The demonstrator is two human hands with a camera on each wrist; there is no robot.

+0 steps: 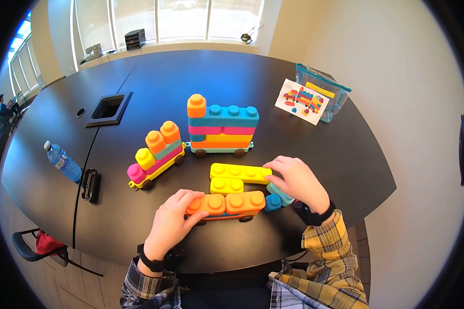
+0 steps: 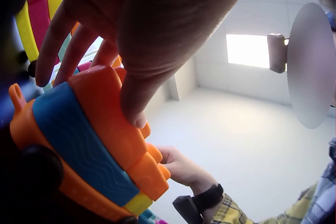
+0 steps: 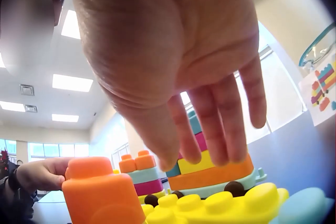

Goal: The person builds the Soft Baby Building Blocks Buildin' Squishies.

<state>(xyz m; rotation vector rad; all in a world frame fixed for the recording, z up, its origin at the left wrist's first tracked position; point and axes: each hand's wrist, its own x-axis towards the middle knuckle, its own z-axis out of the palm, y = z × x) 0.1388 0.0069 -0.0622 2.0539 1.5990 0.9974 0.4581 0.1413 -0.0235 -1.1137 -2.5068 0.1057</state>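
My left hand (image 1: 169,222) grips the left of two orange blocks (image 1: 245,202) on a low wheeled wagon, thumb on the near side. The left wrist view shows a blue layer (image 2: 81,140) under the orange block (image 2: 107,116) beside my thumb. My right hand (image 1: 300,181) is at the right end of a long yellow block (image 1: 239,173); in the right wrist view its nearly straight fingers (image 3: 233,148) are above the yellow block (image 3: 226,207), and contact is unclear. A shorter yellow block (image 1: 227,186), a small blue block (image 1: 273,202) and a pale teal block (image 1: 279,192) lie nearby.
Behind stand a tall wagon (image 1: 222,123) of stacked blocks and a stepped wagon (image 1: 160,155) to its left. A picture card (image 1: 301,102) leans on a clear bag (image 1: 336,105) at the back right. A water bottle (image 1: 63,161) and a black case (image 1: 90,185) are at the left.
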